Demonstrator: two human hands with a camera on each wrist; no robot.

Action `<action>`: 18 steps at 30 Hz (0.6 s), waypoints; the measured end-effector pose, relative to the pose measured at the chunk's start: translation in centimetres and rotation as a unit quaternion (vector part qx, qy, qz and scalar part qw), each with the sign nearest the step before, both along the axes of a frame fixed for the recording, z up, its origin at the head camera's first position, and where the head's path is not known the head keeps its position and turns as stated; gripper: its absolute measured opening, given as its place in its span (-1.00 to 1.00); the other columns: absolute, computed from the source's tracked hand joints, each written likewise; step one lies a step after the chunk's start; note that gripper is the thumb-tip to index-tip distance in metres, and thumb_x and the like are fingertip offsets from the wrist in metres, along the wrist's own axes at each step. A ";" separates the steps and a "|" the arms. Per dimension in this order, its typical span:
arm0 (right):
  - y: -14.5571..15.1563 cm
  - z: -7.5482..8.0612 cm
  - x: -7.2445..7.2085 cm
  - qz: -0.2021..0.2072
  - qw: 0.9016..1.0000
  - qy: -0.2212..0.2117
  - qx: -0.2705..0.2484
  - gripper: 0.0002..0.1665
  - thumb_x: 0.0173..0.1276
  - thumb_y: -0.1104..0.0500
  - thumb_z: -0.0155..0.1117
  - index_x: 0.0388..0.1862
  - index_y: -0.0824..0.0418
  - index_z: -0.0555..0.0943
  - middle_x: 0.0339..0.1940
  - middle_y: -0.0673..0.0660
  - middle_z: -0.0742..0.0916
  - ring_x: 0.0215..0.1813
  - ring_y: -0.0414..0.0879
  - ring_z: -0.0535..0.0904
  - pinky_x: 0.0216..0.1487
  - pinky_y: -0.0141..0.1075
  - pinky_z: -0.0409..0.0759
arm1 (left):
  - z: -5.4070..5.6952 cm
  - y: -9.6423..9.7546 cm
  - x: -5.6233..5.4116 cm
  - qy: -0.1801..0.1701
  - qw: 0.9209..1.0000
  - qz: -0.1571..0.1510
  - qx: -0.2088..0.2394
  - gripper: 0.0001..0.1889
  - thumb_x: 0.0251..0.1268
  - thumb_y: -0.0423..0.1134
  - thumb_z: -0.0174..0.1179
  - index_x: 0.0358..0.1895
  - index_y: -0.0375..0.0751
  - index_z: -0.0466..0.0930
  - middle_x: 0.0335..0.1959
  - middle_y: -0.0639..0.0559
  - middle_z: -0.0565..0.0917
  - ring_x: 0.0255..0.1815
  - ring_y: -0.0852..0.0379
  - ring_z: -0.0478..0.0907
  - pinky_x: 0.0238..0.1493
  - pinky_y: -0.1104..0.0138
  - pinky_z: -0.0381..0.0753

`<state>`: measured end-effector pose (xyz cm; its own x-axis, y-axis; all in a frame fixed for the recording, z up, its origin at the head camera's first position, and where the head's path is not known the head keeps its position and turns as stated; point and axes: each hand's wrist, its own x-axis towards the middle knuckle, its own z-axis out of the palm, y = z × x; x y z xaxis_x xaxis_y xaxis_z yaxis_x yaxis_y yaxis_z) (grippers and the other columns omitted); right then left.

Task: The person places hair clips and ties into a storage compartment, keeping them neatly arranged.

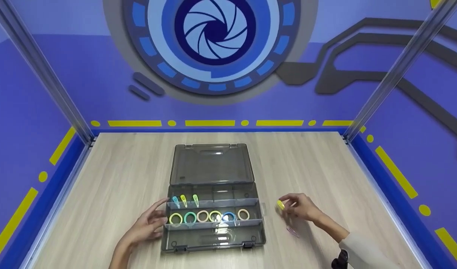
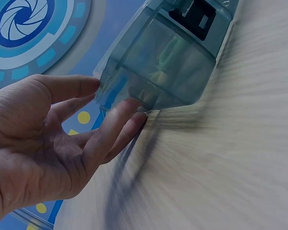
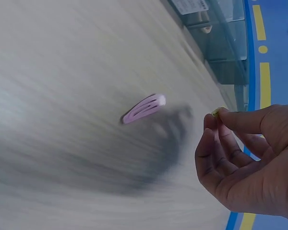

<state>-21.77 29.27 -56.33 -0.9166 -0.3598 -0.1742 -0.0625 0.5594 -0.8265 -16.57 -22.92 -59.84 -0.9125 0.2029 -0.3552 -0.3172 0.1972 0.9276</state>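
In the head view my right hand (image 1: pixel 301 207) pinches a yellow hair clip (image 1: pixel 281 204) between thumb and fingertips, above the table right of the box. Only a small edge of this clip shows in the right wrist view. A pink snap hair clip (image 3: pixel 145 108) lies on the table near that hand. My left hand (image 1: pixel 144 226) touches the left side of a grey see-through organizer box (image 1: pixel 213 239) with loosely bent fingers. Blue, yellow and green hair clips (image 1: pixel 196 201) stand in the box's back row. Several coloured hair ties (image 1: pixel 202 216) sit in its middle row.
The box's hinged lid (image 1: pixel 211 164) lies open toward the back. The front compartment (image 1: pixel 202 237) has two latches on its outer edge. Blue panels (image 1: pixel 82 82) and metal posts (image 1: pixel 400 63) bound the wooden table (image 1: pixel 123 168) at the back and sides.
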 end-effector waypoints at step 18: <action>-3.4 1.7 -1.7 0.023 0.996 -0.054 -0.073 -0.59 0.40 0.41 0.24 0.21 0.47 0.58 -0.21 0.23 0.75 -0.21 -0.05 0.71 -0.23 -0.30 0.68 | 0.1 -0.1 -0.1 -0.002 1.000 0.003 -0.002 -0.25 0.49 -0.24 0.20 0.64 -0.05 0.05 0.32 -0.41 0.39 0.04 0.01 0.58 -0.12 0.14 0.74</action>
